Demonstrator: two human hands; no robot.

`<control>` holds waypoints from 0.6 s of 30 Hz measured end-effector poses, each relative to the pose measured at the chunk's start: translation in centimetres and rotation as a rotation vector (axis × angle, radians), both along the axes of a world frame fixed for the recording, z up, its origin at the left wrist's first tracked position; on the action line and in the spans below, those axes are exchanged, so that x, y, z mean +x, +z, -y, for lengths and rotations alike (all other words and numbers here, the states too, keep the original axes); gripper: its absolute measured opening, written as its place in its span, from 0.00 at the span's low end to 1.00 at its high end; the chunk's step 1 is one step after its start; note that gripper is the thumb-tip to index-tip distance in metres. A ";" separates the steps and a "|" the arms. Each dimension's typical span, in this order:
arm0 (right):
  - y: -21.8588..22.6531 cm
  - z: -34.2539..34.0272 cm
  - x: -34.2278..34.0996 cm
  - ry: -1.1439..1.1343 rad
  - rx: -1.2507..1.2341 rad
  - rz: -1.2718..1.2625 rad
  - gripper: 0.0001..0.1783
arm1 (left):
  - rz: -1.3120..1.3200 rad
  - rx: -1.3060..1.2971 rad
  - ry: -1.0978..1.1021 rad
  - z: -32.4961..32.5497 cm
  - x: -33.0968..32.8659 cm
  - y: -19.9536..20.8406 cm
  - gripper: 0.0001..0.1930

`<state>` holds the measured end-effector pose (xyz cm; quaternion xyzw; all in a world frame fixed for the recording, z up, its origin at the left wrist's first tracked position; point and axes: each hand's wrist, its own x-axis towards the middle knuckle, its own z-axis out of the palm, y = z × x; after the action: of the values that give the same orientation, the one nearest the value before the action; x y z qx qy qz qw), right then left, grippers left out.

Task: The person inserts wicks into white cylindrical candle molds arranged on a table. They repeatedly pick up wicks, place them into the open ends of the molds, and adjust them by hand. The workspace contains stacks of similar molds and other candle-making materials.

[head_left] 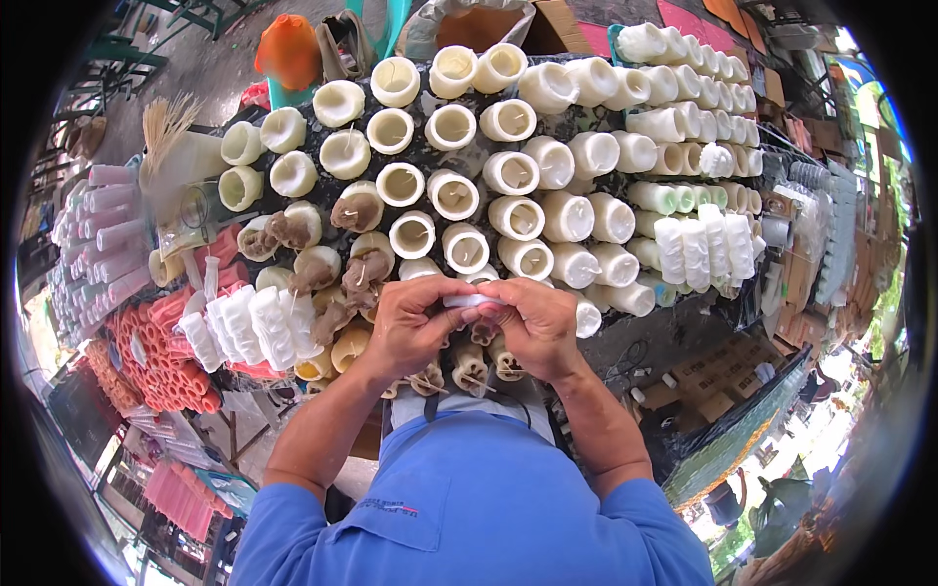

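Close in front of my body, my left hand (pixel 418 320) and my right hand (pixel 533 322) meet with thumbs and fingertips pinching a small white piece (pixel 469 301). It looks like wax, but the fingers cover most of it. Beneath and beyond my hands stand rows of cream hollow-topped candles (pixel 453 193), many with a wick showing inside. Left of my left hand, several candles have lumpy brown wax (pixel 362 273) on their rims. Closer to my body, below my hands, are candles with sticks or wicks poking out (pixel 470 371).
White sculpted candles lie in a bunch at left (pixel 264 327) and at right (pixel 705 249). Coral-red tubes (pixel 161 356) and pale pink tubes (pixel 103 225) are stacked far left. A straw-like bundle (pixel 168 132) and an orange object (pixel 288 51) sit at the back left. Cardboard (pixel 718 376) lies lower right.
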<state>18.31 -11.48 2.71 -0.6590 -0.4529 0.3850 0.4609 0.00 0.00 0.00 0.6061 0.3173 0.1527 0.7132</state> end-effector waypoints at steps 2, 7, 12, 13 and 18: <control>0.2 -0.4 0.5 0.038 -0.069 -0.003 0.11 | -0.011 0.026 0.023 -0.3 0.4 0.0 0.16; -0.6 -2.8 1.7 -0.173 -0.163 0.116 0.12 | -0.321 0.393 0.140 -2.8 1.5 -1.4 0.20; -4.0 -7.5 3.6 -0.063 0.213 0.596 0.12 | -0.433 0.813 0.199 -4.0 5.0 -4.5 0.10; -4.5 -8.1 3.6 -0.056 0.208 0.608 0.12 | -0.453 0.851 0.186 -4.2 5.7 -5.0 0.09; -5.3 -8.7 3.6 -0.046 0.210 0.618 0.12 | -0.491 0.890 0.100 -4.8 6.5 -6.9 0.06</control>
<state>21.87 -2.81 -2.58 -0.7033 -0.5937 0.1076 0.3758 6.51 4.77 -6.91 0.8533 0.4082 0.1602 0.2822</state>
